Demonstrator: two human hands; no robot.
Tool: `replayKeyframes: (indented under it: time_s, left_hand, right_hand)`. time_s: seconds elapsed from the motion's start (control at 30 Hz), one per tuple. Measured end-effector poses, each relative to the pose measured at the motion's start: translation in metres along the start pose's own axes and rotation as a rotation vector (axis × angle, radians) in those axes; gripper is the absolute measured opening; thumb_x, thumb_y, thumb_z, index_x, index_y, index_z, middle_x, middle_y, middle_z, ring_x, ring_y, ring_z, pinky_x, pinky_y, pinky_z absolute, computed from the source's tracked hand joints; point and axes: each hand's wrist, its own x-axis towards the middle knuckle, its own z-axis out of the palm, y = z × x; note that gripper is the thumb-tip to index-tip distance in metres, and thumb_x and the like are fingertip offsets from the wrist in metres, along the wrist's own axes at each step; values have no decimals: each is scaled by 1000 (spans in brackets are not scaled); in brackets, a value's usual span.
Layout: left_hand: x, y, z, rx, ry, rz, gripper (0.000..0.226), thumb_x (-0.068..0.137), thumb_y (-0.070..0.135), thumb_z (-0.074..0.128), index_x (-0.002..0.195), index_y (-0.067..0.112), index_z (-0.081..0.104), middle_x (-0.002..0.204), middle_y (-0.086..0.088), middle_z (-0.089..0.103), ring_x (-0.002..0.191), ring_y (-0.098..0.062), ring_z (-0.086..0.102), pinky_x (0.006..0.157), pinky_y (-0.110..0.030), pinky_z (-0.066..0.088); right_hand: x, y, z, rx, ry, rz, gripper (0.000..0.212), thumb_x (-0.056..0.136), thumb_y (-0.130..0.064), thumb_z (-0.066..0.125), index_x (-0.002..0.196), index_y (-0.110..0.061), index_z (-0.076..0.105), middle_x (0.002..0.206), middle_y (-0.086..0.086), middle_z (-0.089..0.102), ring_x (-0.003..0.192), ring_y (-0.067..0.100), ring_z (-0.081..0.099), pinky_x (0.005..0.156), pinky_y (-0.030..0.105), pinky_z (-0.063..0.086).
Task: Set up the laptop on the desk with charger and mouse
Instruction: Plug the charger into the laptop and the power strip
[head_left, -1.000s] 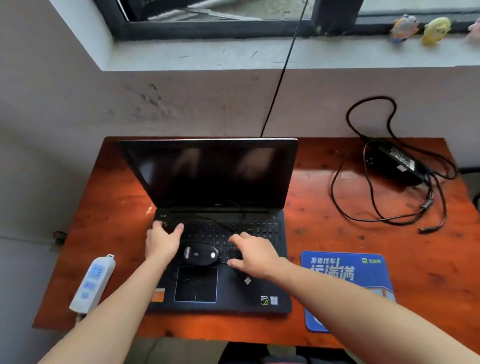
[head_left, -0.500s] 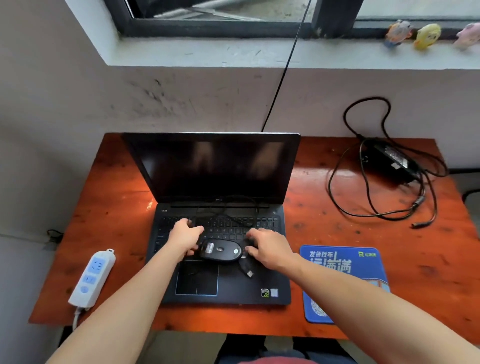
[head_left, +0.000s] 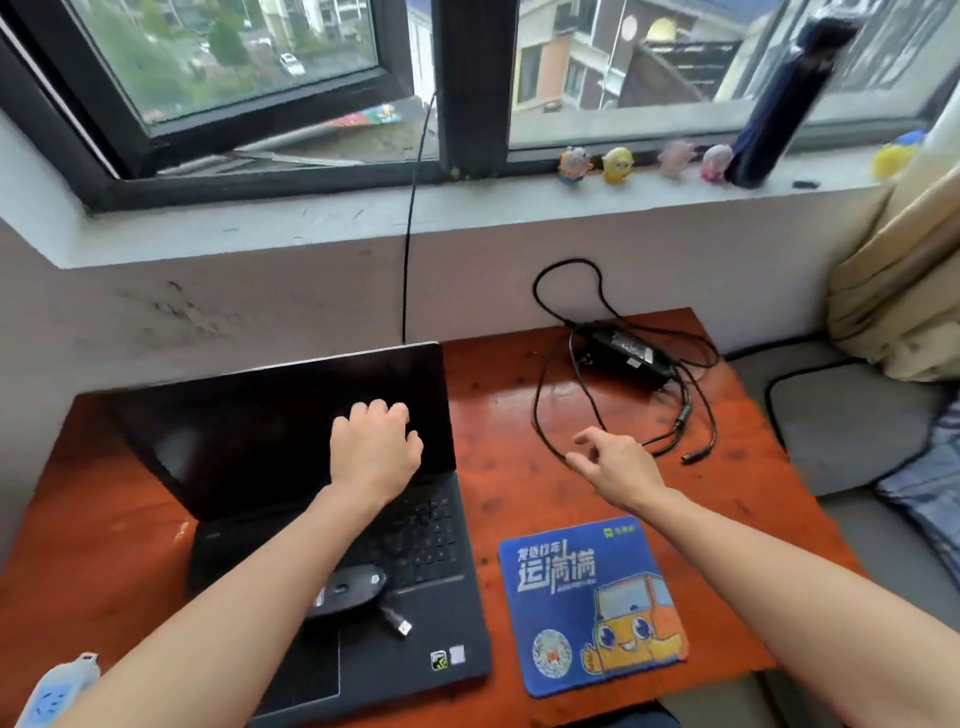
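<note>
- Laptop (head_left: 244, 447) stands open on the left part of the desk (head_left: 509, 499), screen dark.
- Your left hand (head_left: 374, 447) hovers in front of the screen, back toward you, fingers bent. You cannot tell whether it touches the screen or holds anything.
- Your right hand (head_left: 615, 460) is loose and spread over bare desk, nothing in it, fingertips just beside the charger cable (head_left: 545, 431).
- Charger brick (head_left: 628, 351) lies at the back right of the desk, its cable looped around it.
- Mouse (head_left: 348, 592) rests on the laptop between keyboard and touchpad, partly under your left forearm; its USB plug (head_left: 401, 627) lies on the palm rest.
- Blue mouse pad (head_left: 592, 603) lies just right of the laptop.
- Power strip (head_left: 57, 691) sits at the lower left.
</note>
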Motion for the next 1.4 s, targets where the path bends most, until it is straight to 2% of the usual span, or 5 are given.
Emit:
replayKeyframes:
  time_s: [0.53, 0.67, 1.03, 1.23, 1.4]
  left_hand:
    - [82, 225, 79, -548, -480, -195, 14, 87, 23, 58, 95, 16, 66, 91, -3, 68, 88, -28, 65, 77, -31, 52]
    - [85, 245, 92, -573, -502, -282, 14, 87, 23, 59, 97, 16, 66, 96, -3, 67, 92, -22, 60, 75, -24, 40]
    - [150, 243, 34, -1425, -385, -814, 41, 101, 39, 39, 118, 4, 51, 102, -23, 65, 86, -32, 65, 68, -37, 53]
    - [173, 238, 6, -1969, -457, -975, 70, 99, 49, 31, 145, -2, 20, 126, -30, 55, 102, -41, 63, 77, -48, 51]
    - [176, 225, -7, -1854, -439, -936, 31, 98, 26, 43, 118, 3, 38, 77, -12, 55, 51, -16, 53, 46, -26, 43]
  right_hand:
    - [117, 222, -87, 138, 77, 538, 49, 86, -32, 62, 133, -18, 52, 131, 11, 58, 120, 33, 54, 95, 39, 45]
    - [122, 232, -73, 488, -174, 609, 26, 85, -24, 68, 103, -5, 69, 83, 14, 66, 78, 30, 62, 64, 35, 47]
    - [119, 198, -139, 477, 315, -230, 16, 95, -21, 59, 106, -18, 70, 88, -3, 72, 81, 21, 68, 77, 38, 54]
    - [70, 173, -123, 356, 236, -644, 18, 91, -13, 63, 106, -8, 71, 82, 2, 66, 72, 20, 64, 62, 32, 52]
    - [24, 179, -81, 168, -76, -644, 24, 95, -29, 58, 110, -15, 71, 90, 3, 69, 83, 23, 65, 68, 29, 50]
